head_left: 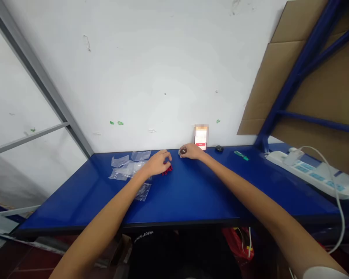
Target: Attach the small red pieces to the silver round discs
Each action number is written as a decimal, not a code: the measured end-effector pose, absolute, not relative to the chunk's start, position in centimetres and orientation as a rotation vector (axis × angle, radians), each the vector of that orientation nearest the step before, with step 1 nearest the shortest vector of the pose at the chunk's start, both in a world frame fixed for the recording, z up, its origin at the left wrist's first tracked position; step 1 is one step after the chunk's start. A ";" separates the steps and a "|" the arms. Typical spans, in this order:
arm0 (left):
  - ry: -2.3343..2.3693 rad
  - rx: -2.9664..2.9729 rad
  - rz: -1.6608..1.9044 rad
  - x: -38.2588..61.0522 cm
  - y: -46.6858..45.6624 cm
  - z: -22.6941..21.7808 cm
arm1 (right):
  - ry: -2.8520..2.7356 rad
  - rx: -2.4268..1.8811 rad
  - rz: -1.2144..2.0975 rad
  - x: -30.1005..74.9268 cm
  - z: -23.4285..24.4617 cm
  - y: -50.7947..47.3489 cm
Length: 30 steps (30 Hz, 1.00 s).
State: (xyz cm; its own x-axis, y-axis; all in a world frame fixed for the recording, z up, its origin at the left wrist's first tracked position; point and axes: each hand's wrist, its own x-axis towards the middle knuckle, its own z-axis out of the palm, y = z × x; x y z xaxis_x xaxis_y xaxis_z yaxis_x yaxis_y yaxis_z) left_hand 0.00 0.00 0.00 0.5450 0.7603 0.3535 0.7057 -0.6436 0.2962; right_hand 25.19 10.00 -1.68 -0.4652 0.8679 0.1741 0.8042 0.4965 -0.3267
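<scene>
A small round object [180,152] is grasped by the fingers of the right hand [192,150] near the far edge of the blue counter [192,197]. The left hand [159,163] is held with its fingers curled above a red cord [168,170]; whether it is gripped cannot be told. Clear plastic bags [120,170] are spread left of those fingers, and a lit phone [201,135] is propped just behind the right ones.
</scene>
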 end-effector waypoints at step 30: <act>1.648 2.709 0.520 -5.7 1.6 3.6 | -2.273 -1.049 0.007 26.9 -2.5 2.3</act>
State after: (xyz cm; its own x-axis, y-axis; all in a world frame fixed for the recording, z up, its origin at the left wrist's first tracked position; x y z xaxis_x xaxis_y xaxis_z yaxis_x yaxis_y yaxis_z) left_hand -5.72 1.64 3.63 0.4221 0.8523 0.3090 0.8754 -0.4717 0.1054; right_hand 26.88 2.34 -2.50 -0.4862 0.6879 0.5388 0.6846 0.6831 -0.2543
